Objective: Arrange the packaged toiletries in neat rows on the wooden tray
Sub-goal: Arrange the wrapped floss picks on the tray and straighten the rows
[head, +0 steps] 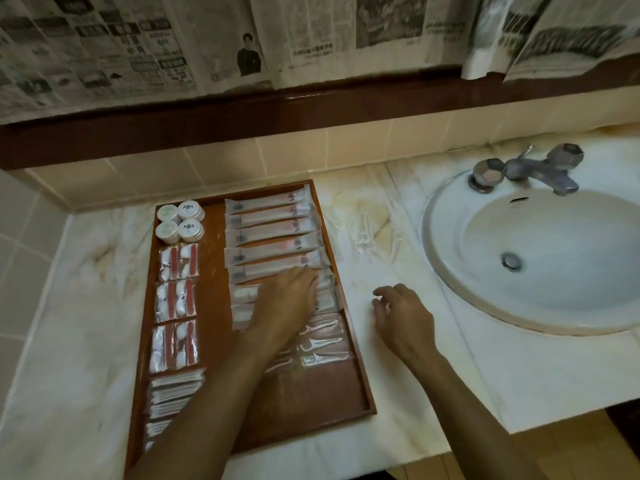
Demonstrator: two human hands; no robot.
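a: where are the packaged toiletries (pixel 273 233)?
b: in rows on the wooden tray (pixel 358 368), on the marble surface (pixel 377 237). left hand (pixel 287 299) lies flat, fingers straight, on the long frosted sachets. right hand (pixel 403 315) hovers beside the tray, loosely curled, holding nothing.
a: risk?
b: slick film on lacquered wood; a sideways push could skew the row or overlap sachets. round soaps (pixel 180 221) and crinkly clear packets (pixel 176 296) lie well apart.
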